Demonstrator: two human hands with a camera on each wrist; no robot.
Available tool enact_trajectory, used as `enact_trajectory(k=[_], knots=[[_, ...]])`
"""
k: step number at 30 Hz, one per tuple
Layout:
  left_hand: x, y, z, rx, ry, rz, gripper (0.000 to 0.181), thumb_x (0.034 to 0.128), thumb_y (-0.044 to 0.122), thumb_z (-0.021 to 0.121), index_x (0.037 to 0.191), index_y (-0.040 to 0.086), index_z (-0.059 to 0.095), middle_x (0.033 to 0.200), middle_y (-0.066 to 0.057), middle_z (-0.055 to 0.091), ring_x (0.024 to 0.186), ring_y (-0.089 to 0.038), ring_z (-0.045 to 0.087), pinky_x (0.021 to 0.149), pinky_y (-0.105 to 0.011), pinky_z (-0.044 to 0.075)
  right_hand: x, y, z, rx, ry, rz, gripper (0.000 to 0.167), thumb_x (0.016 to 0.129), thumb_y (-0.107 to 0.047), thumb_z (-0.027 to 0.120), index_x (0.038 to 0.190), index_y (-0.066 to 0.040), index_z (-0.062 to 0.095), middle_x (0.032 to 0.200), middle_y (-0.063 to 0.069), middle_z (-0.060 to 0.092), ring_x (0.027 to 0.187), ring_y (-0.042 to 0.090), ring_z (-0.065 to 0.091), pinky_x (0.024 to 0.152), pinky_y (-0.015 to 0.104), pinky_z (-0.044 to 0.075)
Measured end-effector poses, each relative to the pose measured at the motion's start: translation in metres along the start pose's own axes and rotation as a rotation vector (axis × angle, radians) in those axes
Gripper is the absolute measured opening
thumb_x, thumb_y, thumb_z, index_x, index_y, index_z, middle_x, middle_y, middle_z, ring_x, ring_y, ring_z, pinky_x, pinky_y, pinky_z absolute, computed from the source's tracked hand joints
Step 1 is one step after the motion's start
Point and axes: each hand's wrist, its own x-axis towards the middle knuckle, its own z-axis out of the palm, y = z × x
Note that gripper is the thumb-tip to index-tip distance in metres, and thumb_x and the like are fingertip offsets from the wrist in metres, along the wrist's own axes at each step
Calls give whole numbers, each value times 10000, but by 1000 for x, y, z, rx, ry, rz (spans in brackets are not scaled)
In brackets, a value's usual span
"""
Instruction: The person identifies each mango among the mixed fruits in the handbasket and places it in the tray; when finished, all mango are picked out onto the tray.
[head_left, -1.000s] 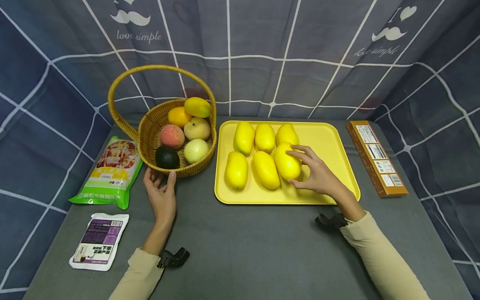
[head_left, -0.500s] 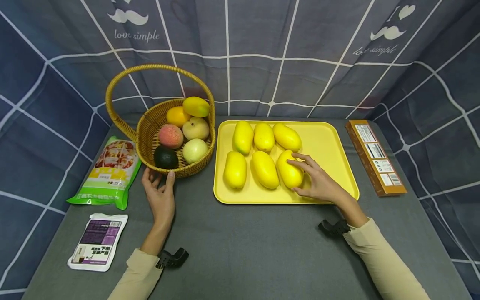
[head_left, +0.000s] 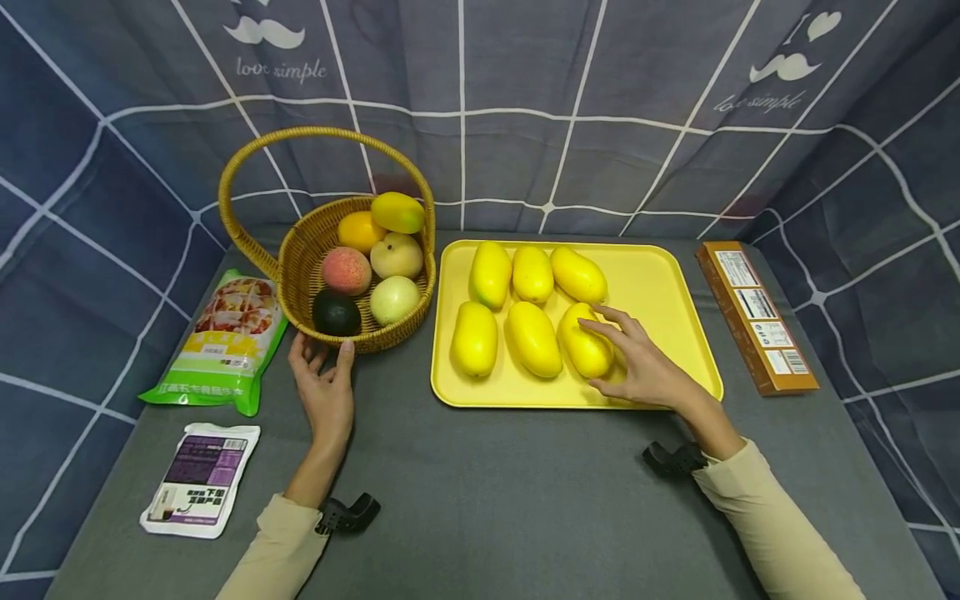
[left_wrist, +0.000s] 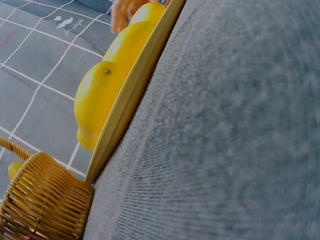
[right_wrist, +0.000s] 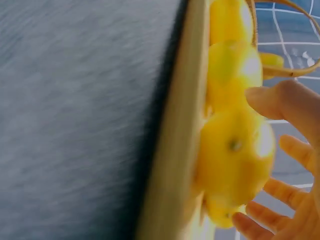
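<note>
Several yellow mangoes lie in two rows on the yellow tray [head_left: 652, 308]. My right hand [head_left: 637, 358] is beside the front right mango [head_left: 585, 343], thumb and fingers spread around it. In the right wrist view the fingers stand apart from this mango [right_wrist: 235, 150], curving loosely past it. At the left, my left hand [head_left: 326, 396] touches the front of the wicker basket [head_left: 292, 267] with fingertips and thumb, the fingers loosely bent. A peach [head_left: 347, 271], an avocado [head_left: 336, 312] and several other fruits sit inside. In the left wrist view the basket [left_wrist: 55, 200] shows, but hardly any of that hand.
Left of the basket lies a green food bag [head_left: 225, 342], with a white and purple pouch [head_left: 201, 479] in front of it. An orange-brown box [head_left: 757, 317] lies right of the tray. A checked curtain [head_left: 510, 158] closes off the back and sides.
The right hand has lowered its mango to the front row of the tray and loosened around it. The mango behind it now lies slanted. The left hand has stayed at the basket.
</note>
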Motion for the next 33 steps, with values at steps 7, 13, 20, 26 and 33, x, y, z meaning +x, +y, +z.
enact_trajectory(k=[7, 13, 20, 26, 33], knots=[[1, 1, -1, -8, -2, 1, 711, 942, 378, 647, 1515, 183, 274, 1462, -37, 362, 1327, -179, 409, 891, -232, 367, 37, -23, -13, -29, 56, -117, 846, 701, -248, 874, 1444, -156, 479, 1532, 157, 337, 1371, 367, 321, 1037, 575, 333], [2, 3, -1, -9, -1, -2, 702, 942, 371, 648, 1512, 202, 276, 1468, -42, 355, 1322, -181, 406, 879, -219, 369, 100, -62, -14, -10, 16, -236, 792, 787, -309, 821, 1471, -190, 439, 1554, 120, 318, 1407, 316, 306, 1079, 539, 346], [-1, 2, 0, -29, -4, -6, 690, 949, 307, 651, 1512, 156, 283, 1459, -71, 362, 1335, -215, 410, 863, -201, 384, 186, -103, -2, 30, -15, -341, 735, 826, -394, 780, 1448, -153, 472, 1515, 128, 373, 1373, 288, 343, 1106, 460, 330], [-1, 2, -1, -29, -9, -2, 695, 952, 269, 652, 1520, 170, 265, 1487, -82, 347, 1345, -243, 398, 855, -199, 374, 244, -122, 22, 21, -87, -322, 748, 831, -462, 757, 1455, -163, 471, 1514, 156, 364, 1416, 285, 305, 1156, 410, 278], [-1, 1, 0, -37, -17, 4, 701, 950, 277, 655, 1523, 177, 263, 1491, -70, 345, 1340, -224, 402, 854, -198, 382, 284, -133, 35, 26, -131, -248, 770, 821, -473, 764, 1463, -176, 460, 1558, 119, 315, 1452, 284, 254, 1182, 395, 231]])
